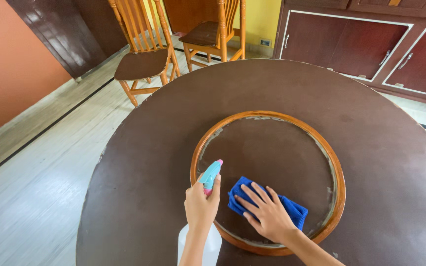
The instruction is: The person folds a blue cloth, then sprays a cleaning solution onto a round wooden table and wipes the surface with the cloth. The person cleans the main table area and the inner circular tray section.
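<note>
I'm mid-wipe, my right hand point(268, 215) spread flat on the blue microfibre cloth point(292, 209), my left hand point(200, 204) gripping the translucent plastic spray bottle point(212, 175) beside it; next probably calls for another spritz ahead.

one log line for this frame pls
left hand: grips spray bottle | right hand: flat on blue cloth | cloth: inside ring of round table

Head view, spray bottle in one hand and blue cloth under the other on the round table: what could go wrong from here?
1. The left hand holds the clear plastic spray bottle with a turquoise nozzle aimed toward the right hand; spray may hit the fingers rather than the table.
2. The folded blue microfibre cloth lies near the raised orange wooden ring, whose inner edge looks chipped; wiping could snag the cloth there.
</note>
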